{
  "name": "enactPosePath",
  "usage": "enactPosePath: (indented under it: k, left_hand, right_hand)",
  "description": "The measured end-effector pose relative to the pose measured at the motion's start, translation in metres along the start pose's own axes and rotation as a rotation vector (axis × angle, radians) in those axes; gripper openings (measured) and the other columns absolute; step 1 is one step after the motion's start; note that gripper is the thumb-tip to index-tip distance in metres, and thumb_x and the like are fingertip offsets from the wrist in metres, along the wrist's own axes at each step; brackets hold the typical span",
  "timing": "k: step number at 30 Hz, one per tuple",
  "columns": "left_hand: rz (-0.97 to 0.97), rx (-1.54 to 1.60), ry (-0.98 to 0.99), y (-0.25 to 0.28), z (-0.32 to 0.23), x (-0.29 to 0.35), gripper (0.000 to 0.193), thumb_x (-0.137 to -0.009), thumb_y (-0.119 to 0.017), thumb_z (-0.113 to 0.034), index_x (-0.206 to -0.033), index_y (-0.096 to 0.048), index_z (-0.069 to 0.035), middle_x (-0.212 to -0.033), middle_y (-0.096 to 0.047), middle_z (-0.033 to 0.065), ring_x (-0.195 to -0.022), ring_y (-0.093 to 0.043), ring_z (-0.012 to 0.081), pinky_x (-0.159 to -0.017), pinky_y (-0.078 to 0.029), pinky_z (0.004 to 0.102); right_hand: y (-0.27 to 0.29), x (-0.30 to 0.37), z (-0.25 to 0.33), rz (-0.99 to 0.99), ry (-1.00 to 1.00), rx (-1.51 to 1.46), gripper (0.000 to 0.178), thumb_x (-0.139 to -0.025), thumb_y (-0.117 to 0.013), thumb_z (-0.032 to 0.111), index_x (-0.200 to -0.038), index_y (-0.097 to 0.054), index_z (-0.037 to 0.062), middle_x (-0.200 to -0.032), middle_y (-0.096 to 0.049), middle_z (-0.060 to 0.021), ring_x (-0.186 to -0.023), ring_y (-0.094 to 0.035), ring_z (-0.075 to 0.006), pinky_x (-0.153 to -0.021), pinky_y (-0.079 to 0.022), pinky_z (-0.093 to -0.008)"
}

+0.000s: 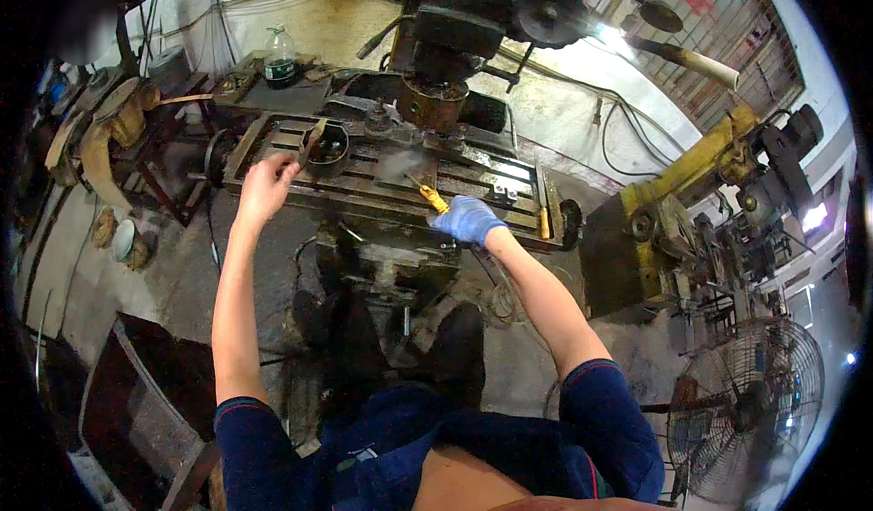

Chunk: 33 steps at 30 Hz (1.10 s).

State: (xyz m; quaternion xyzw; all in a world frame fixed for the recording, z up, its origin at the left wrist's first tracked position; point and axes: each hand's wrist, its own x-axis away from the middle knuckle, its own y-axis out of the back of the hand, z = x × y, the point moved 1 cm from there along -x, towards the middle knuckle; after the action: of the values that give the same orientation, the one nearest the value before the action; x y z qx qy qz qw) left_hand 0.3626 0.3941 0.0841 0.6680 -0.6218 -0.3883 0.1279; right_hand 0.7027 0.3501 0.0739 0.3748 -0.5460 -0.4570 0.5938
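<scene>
My bare left hand (266, 186) reaches over the left part of a slotted machine table (364, 188). Its thumb and fingertips pinch the lower end of a flat wooden-looking brush (314, 140), which slants up across a round dark tin (332, 158). My right hand (470, 220), in a blue work glove, is closed around a tool with a yellow handle (434, 199). The tool's thin dark tip points up-left over the table, where a grey haze or blur hangs; its exact kind is unclear. Above that stands the machine's dark cylindrical head (433, 102).
A yellow-handled tool (545, 220) lies at the table's right end beside a handwheel (570, 225). A plastic bottle (279, 56) with dark liquid stands back left. A yellow-and-black machine (655, 202) and a fan (746, 411) are to the right; a metal bin (145, 420) is lower left.
</scene>
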Motion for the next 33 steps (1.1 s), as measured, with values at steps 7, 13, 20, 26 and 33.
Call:
enactPosePath:
  k: [7, 13, 20, 26, 33]
  left_hand:
    - [0.313, 0.514, 0.092, -0.054, -0.041, 0.03, 0.026, -0.087, -0.053, -0.016, -0.102, -0.056, 0.005, -0.071, -0.059, 0.0088, -0.061, -0.056, 0.0137, -0.056, -0.046, 0.0282]
    - [0.357, 1.006, 0.339, -0.108, -0.04, 0.069, 0.021, -0.081, -0.052, -0.006, -0.1, -0.057, 0.002, -0.066, -0.051, 0.0034, -0.055, -0.049, 0.0122, -0.054, -0.046, 0.0282]
    - [0.542, 0.983, 0.512, -0.131, -0.033, 0.076, 0.027, -0.079, -0.05, -0.002, -0.106, -0.053, 0.001, -0.071, -0.052, 0.0061, -0.063, -0.053, 0.0167, -0.066, -0.048, 0.0335]
    - [0.498, 1.046, 0.574, -0.154, -0.043, 0.071, 0.021, -0.081, -0.046, -0.001, -0.101, -0.053, 0.001, -0.071, -0.052, 0.0073, -0.063, -0.052, 0.0196, -0.061, -0.048, 0.0356]
    - [0.62, 0.977, 0.388, -0.109, -0.091, 0.038, 0.006, -0.083, -0.056, -0.009, -0.08, -0.053, -0.004, -0.068, -0.05, 0.002, -0.058, -0.048, 0.0129, -0.056, -0.046, 0.0289]
  right_hand:
    - [0.005, 0.045, -0.039, -0.151, -0.004, -0.093, 0.059, -0.067, -0.057, 0.057, -0.076, -0.065, 0.0001, -0.076, -0.062, -0.0221, -0.072, -0.061, -0.034, -0.066, -0.048, -0.0409]
    - [-0.042, 0.113, -0.007, -0.039, 0.492, -0.315, 0.049, -0.066, -0.06, 0.05, -0.098, -0.062, 0.0131, -0.073, -0.061, -0.0195, -0.067, -0.059, -0.0345, -0.061, -0.046, -0.0434]
    - [-0.06, 0.149, -0.012, -0.063, 0.4, -0.539, 0.046, -0.065, -0.064, 0.044, -0.084, -0.063, 0.0022, -0.076, -0.062, -0.0199, -0.074, -0.059, -0.0351, -0.065, -0.046, -0.0415]
    - [-0.085, 0.125, -0.024, -0.079, 0.254, -0.608, 0.043, -0.064, -0.064, 0.046, -0.078, -0.064, 0.0044, -0.072, -0.061, -0.0201, -0.069, -0.058, -0.0357, -0.062, -0.045, -0.0429]
    - [-0.037, 0.157, 0.0, -0.245, 0.426, -0.683, 0.048, -0.069, -0.059, 0.048, -0.069, -0.062, 0.001, -0.064, -0.059, -0.019, -0.061, -0.058, -0.034, -0.058, -0.045, -0.0414]
